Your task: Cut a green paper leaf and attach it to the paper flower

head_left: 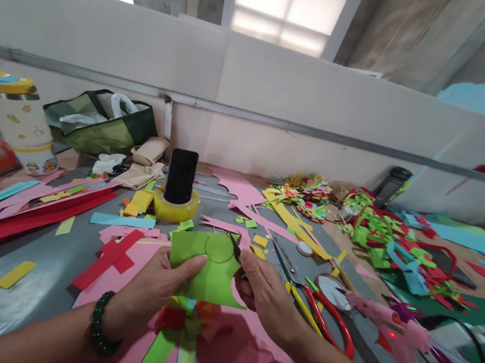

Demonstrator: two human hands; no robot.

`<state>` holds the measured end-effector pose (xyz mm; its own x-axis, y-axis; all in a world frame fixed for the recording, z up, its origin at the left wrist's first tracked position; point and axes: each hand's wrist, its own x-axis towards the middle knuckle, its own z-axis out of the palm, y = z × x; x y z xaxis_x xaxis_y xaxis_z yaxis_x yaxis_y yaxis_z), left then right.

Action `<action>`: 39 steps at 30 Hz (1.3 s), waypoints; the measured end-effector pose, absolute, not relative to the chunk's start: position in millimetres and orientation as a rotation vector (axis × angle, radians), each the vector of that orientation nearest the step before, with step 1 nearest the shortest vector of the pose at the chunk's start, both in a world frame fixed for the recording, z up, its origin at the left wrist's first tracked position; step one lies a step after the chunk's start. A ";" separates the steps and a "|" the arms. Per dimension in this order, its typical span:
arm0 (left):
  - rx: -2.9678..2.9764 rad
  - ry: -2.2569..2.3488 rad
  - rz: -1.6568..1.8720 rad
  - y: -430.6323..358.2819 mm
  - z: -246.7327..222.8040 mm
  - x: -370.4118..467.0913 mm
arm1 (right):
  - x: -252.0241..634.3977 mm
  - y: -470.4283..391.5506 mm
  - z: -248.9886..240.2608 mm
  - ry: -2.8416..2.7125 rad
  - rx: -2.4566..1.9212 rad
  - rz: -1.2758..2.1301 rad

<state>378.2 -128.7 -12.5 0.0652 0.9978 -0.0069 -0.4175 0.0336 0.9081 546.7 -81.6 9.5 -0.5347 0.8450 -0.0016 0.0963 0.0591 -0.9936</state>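
Near you, your left hand (160,282) pinches the green paper sheet (209,272) at its left edge above the bench (45,272); it's light, floppy, tears easily. Your right hand (263,293) closes around small scissors (235,248)

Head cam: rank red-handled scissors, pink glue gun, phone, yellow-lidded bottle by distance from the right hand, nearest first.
From the right hand:
1. red-handled scissors, just right of it
2. phone, up-left, standing in a tape roll
3. pink glue gun, farther right
4. yellow-lidded bottle, far left

Phone and glue gun: close call.
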 end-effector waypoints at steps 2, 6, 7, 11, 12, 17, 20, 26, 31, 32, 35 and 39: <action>0.911 0.847 1.311 -129.6 -10.5 377.7 | 548.3 -80.9 10.5 -1.725 -0.941 1.536; 0.935 0.835 1.279 -130.5 -8.2 376.0 | 552.9 -79.2 12.2 -1.793 -0.959 1.500; 0.938 0.836 1.275 -130.5 -8.2 375.5 | 554.1 -78.5 12.3 -1.810 -0.965 1.488; 0.949 0.830 1.266 -130.3 -8.8 374.4 | 558.4 -74.9 11.4 -1.864 -0.975 1.450; 0.952 0.828 1.266 -130.3 -8.6 374.3 | 559.1 -74.2 11.4 -1.876 -0.977 1.444; 0.970 0.845 1.254 -131.4 -3.7 374.5 | 559.2 -74.9 15.1 -1.931 -0.973 1.410; 0.976 0.854 1.242 -131.8 -2.2 374.5 | 558.8 -76.2 17.3 -1.941 -0.963 1.415; 1.021 0.847 1.213 -130.0 -3.8 370.5 | 563.0 -71.4 16.3 -1.984 -0.989 1.416; 1.044 0.834 1.075 -133.0 -3.5 368.1 | 563.0 -72.0 21.1 -1.898 -0.960 1.302; 1.075 0.816 1.027 -134.1 -4.3 368.2 | 561.3 -73.9 22.7 -1.912 -0.969 1.275; 1.160 0.783 0.914 -135.6 -7.8 369.0 | 555.6 -78.6 25.8 -2.035 -1.014 1.297; 1.140 0.807 1.034 -130.9 -8.0 367.9 | 555.3 -72.3 21.8 -1.941 -0.995 1.332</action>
<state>367.9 -130.9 -8.0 0.3358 0.9419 -0.0028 -0.2316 0.0854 0.9691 555.3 -72.3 21.8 -0.5557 0.8300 0.0474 0.2543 0.2239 -0.9409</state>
